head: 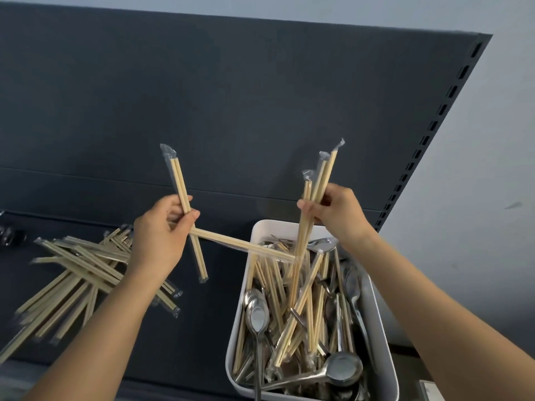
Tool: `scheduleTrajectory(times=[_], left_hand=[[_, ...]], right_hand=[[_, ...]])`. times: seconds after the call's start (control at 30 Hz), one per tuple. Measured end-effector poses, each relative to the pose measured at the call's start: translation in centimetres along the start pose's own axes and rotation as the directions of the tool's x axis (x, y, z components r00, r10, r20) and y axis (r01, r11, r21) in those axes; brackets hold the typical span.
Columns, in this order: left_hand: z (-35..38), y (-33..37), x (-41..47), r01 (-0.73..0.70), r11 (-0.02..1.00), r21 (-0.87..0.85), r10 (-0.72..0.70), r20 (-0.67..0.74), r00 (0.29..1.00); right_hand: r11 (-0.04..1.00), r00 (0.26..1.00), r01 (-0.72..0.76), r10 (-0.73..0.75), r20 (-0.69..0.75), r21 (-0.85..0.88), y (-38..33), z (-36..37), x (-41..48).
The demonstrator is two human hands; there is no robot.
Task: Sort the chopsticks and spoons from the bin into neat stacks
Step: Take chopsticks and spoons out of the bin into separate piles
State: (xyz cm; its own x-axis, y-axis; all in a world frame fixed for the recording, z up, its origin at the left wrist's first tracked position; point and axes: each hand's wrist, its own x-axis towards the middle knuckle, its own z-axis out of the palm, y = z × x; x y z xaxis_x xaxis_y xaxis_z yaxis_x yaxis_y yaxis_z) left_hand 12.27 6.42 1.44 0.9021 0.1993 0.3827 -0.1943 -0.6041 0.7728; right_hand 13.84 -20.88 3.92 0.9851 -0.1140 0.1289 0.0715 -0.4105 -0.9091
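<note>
A white bin (379, 322) at the lower right holds a jumble of wrapped wooden chopsticks (292, 322) and metal spoons (257, 316). My left hand (159, 235) grips two wrapped chopstick pairs (182, 192), one nearly upright and one reaching sideways toward the bin. My right hand (335, 212) holds several wrapped pairs (315, 192) upright above the bin's far end. On the dark surface to the left lies a loose pile of wrapped chopsticks (75, 273).
A dark grey shelf back panel (231, 96) rises behind the surface, with a slotted upright (434, 125) along its right edge. A pale wall (492, 169) is on the right. Small shiny objects (8, 235) sit at the far left edge.
</note>
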Motion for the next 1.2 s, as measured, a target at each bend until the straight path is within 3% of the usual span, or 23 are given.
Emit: scheduleTrajectory(times=[0.2, 0.4, 0.67, 0.77, 0.9, 1.07, 1.2], left_hand=[[-3.7, -0.1, -1.8, 0.088, 0.996, 0.001, -0.086, -0.167, 0.982], [-9.0, -2.9, -3.4, 0.158, 0.987, -0.01, -0.153, -0.307, 0.939], [-18.4, -8.4, -3.3, 0.196, 0.98, -0.008, -0.185, -0.376, 0.908], [-21.7, -11.4, -2.8, 0.198, 0.98, 0.023, -0.177, -0.35, 0.92], [-25.4, -15.1, -1.2, 0.182, 0.981, 0.07, -0.156, -0.272, 0.949], [-25.4, -18.0, 1.4, 0.122, 0.985, 0.119, -0.119, -0.03, 0.992], [-23.2, -19.7, 3.2, 0.067, 0.986, 0.154, -0.093, 0.163, 0.982]], right_hand=[[0.976, 0.98, 0.184, -0.174, -0.094, 0.12, -3.7, -0.7, -0.3], [0.927, 0.954, 0.281, -0.242, -0.177, 0.249, -7.0, 1.5, -1.8], [0.92, 0.962, 0.274, -0.261, -0.082, 0.28, -12.0, 10.4, -4.3], [0.942, 0.974, 0.226, -0.221, -0.051, 0.249, -13.1, 15.4, -4.7], [0.99, 0.989, 0.135, -0.137, 0.058, 0.039, -13.6, 22.3, -4.5], [0.961, 0.984, 0.023, 0.027, 0.178, -0.277, -13.3, 28.0, -4.3], [0.92, 0.967, -0.028, 0.123, 0.222, -0.391, -12.4, 30.9, -3.5]])
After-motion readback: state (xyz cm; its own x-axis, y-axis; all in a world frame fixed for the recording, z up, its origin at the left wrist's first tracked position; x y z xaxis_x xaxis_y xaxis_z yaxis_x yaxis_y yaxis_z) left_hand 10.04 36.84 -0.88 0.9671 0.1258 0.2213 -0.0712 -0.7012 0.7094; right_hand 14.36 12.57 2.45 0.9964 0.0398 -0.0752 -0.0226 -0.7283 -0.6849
